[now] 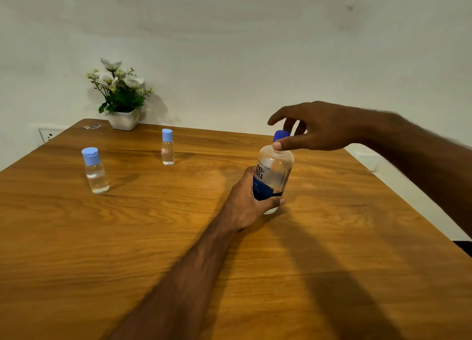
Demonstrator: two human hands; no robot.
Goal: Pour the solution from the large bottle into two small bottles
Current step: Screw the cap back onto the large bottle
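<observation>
The step in hand looks like opening the large bottle (272, 176), or closing it again; one frame cannot settle which. The left hand (251, 201) grips the bottle round its lower half, fingers wrapped over the dark blue label, with its base on or just above the table (332, 237), right of centre. The right hand (316, 127) sits over the blue cap (280, 136), thumb touching at the neck just under the cap, the other fingers loosely spread and curved above and behind it; whether they actually pinch the cap is unclear.

Both small bottles stand upright, well apart from the large one and from each other: the near small bottle (95, 171) at the left, the far small bottle (167, 147) nearer the middle. Both wear light blue caps and both appear to hold some clear liquid, so how much pouring is done cannot be judged.

If the cap is coming off, the next move calls for a firm hold below while the fingers twist above, and then the small bottles need uncapping before any pour

A flower pot (124, 119) stands at the far edge
</observation>
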